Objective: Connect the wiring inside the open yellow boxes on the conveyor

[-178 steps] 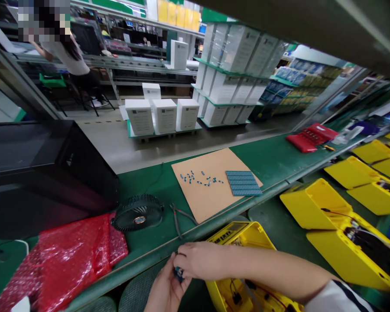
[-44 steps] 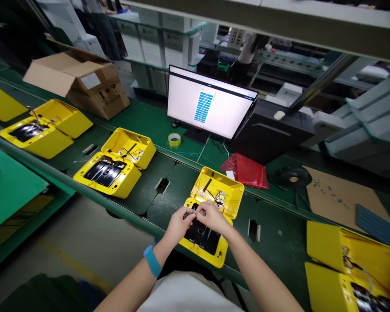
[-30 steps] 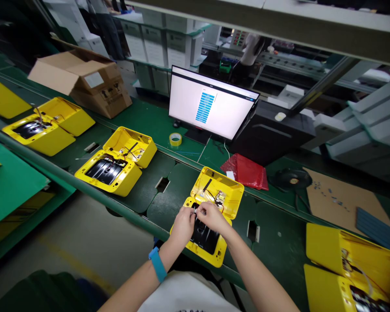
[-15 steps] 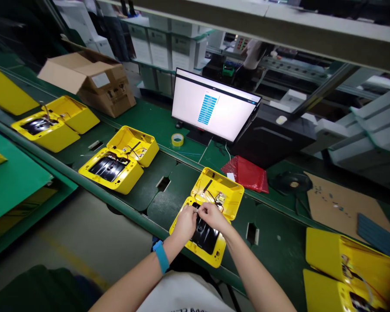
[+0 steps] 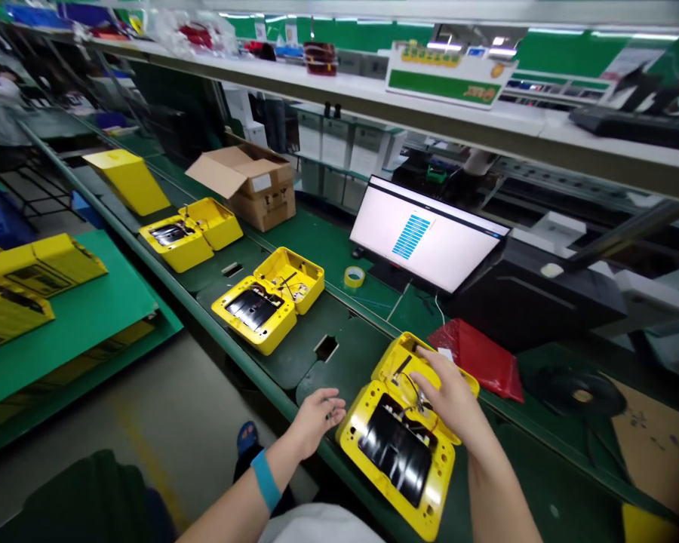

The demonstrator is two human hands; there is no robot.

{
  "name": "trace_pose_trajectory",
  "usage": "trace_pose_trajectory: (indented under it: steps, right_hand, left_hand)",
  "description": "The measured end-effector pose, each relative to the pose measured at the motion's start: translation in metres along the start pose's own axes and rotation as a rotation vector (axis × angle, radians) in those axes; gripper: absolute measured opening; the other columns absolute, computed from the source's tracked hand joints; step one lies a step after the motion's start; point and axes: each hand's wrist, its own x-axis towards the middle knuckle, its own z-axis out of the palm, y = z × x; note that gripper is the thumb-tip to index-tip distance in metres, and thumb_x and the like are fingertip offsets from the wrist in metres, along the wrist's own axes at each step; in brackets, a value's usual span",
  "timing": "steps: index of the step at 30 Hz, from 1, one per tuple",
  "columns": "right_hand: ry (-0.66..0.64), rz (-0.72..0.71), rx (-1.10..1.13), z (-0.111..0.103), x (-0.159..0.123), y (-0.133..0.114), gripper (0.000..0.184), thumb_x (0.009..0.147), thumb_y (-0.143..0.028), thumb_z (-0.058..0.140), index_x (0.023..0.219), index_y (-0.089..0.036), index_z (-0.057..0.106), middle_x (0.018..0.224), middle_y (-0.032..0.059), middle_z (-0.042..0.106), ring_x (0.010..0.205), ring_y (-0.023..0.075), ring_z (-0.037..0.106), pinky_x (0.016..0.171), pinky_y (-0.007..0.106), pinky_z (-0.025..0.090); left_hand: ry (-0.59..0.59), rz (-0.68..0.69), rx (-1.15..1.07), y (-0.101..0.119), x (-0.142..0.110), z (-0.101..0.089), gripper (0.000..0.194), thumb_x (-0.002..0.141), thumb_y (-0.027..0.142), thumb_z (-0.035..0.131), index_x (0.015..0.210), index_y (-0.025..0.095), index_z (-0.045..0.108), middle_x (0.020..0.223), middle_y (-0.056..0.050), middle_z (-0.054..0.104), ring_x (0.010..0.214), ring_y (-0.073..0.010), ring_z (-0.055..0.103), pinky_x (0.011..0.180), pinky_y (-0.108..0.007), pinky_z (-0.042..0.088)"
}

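Note:
Just in front of me an opened yellow plastic case (image 5: 351, 431) lies with its two halves spread apart. A glossy black panel (image 5: 394, 451) fills the near half, and thin wires (image 5: 412, 386) run across to a small circuit board in the far half. Off the case's left side is my left hand (image 5: 315, 419), empty, its fingers loosely curled and apart. Over the far half reaches my right hand (image 5: 453, 392), thumb and fingers spread; its fingertips are at the inner side of that half, and I cannot tell whether they touch it.
Further left along the green conveyor stand other yellow cases (image 5: 265, 332). Behind are a cardboard box (image 5: 268, 200), a tape roll (image 5: 354, 277), a lit monitor (image 5: 422, 234) and a red bubble-wrap pouch (image 5: 486, 360). An overhead shelf (image 5: 351, 90) crosses above. More yellow cases sit on a green-topped cart (image 5: 113, 283).
My hands have parted from their shared pinch over the black panel. The left moved off to the case's left side, the right onto the far half. My view has turned up and left.

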Motion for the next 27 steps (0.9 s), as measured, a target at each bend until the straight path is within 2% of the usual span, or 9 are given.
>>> trace_pose_trajectory:
  steps: [2,4,9,13,16,18,20,23,27]
  right_hand:
    - [-0.019,-0.101,0.088,0.023,0.019,-0.045,0.036,0.088,-0.044,0.053,0.118,-0.024,0.058,0.12,0.0098,0.062,0.115,0.0263,0.054,0.101,0.046,0.044]
    - [-0.076,-0.193,0.16,0.059,0.043,-0.092,0.026,0.089,-0.04,0.054,0.108,-0.024,0.062,0.112,0.008,0.064,0.111,0.0239,0.056,0.099,0.043,0.046]
    - [-0.201,-0.24,0.329,0.179,0.115,-0.195,0.016,0.087,-0.034,0.056,0.096,-0.024,0.066,0.1,0.0043,0.067,0.099,0.02,0.06,0.092,0.038,0.048]
    - [-0.213,-0.252,0.374,0.273,0.178,-0.249,0.022,0.084,-0.032,0.057,0.102,-0.022,0.065,0.102,0.0063,0.066,0.096,0.0207,0.061,0.089,0.039,0.05]
    - [-0.187,-0.225,0.379,0.324,0.217,-0.272,0.037,0.08,-0.03,0.057,0.115,-0.021,0.061,0.112,0.0112,0.061,0.099,0.0239,0.059,0.084,0.042,0.051]
    - [-0.16,-0.192,0.387,0.345,0.234,-0.279,0.038,0.077,-0.031,0.058,0.114,-0.021,0.063,0.114,0.0125,0.06,0.103,0.026,0.057,0.084,0.044,0.051]
    - [-0.148,-0.158,0.405,0.357,0.244,-0.282,0.029,0.075,-0.033,0.06,0.1,-0.021,0.069,0.108,0.0113,0.063,0.104,0.0268,0.057,0.088,0.045,0.05]
    - [-0.152,-0.081,0.451,0.36,0.251,-0.283,0.021,0.075,-0.038,0.061,0.083,-0.021,0.071,0.094,0.0077,0.07,0.095,0.0256,0.062,0.091,0.046,0.048]
    - [-0.123,0.039,0.535,0.353,0.255,-0.283,0.029,0.075,-0.046,0.062,0.086,-0.02,0.07,0.094,0.0079,0.073,0.093,0.025,0.065,0.09,0.043,0.049]
  left_hand:
    - [-0.006,-0.003,-0.057,0.018,-0.004,-0.028,0.029,0.083,0.006,0.047,0.112,0.01,0.046,0.098,-0.014,0.065,0.079,-0.0156,0.067,0.086,-0.033,0.052]
    - [-0.038,-0.009,-0.106,0.039,-0.01,-0.059,0.032,0.083,0.008,0.052,0.114,0.011,0.043,0.104,-0.016,0.065,0.084,-0.0177,0.068,0.089,-0.035,0.053]
    - [-0.122,-0.012,-0.178,0.104,-0.022,-0.157,0.028,0.08,0.018,0.066,0.102,0.011,0.05,0.115,-0.02,0.064,0.097,-0.0239,0.067,0.094,-0.036,0.052]
    - [-0.121,0.057,-0.206,0.154,-0.025,-0.24,0.016,0.08,0.013,0.064,0.095,0.008,0.059,0.114,-0.019,0.064,0.101,-0.0281,0.066,0.095,-0.037,0.052]
    - [-0.071,0.113,-0.227,0.186,-0.026,-0.287,0.015,0.081,0.012,0.063,0.095,0.007,0.064,0.11,-0.015,0.064,0.103,-0.0289,0.065,0.097,-0.037,0.052]
    - [-0.033,0.134,-0.236,0.205,-0.027,-0.307,0.016,0.081,0.012,0.063,0.096,0.008,0.065,0.104,-0.013,0.064,0.102,-0.028,0.065,0.096,-0.036,0.052]
    - [-0.009,0.138,-0.238,0.223,-0.027,-0.32,0.02,0.081,0.013,0.064,0.101,0.009,0.065,0.096,-0.011,0.065,0.1,-0.0269,0.066,0.094,-0.035,0.053]
    - [-0.004,0.136,-0.238,0.243,-0.022,-0.332,0.029,0.081,0.014,0.066,0.109,0.01,0.064,0.091,-0.009,0.065,0.095,-0.0247,0.068,0.09,-0.034,0.055]
    - [0.008,0.163,-0.255,0.259,-0.01,-0.339,0.021,0.081,0.014,0.065,0.102,0.009,0.066,0.093,-0.01,0.066,0.092,-0.0222,0.068,0.091,-0.033,0.055]
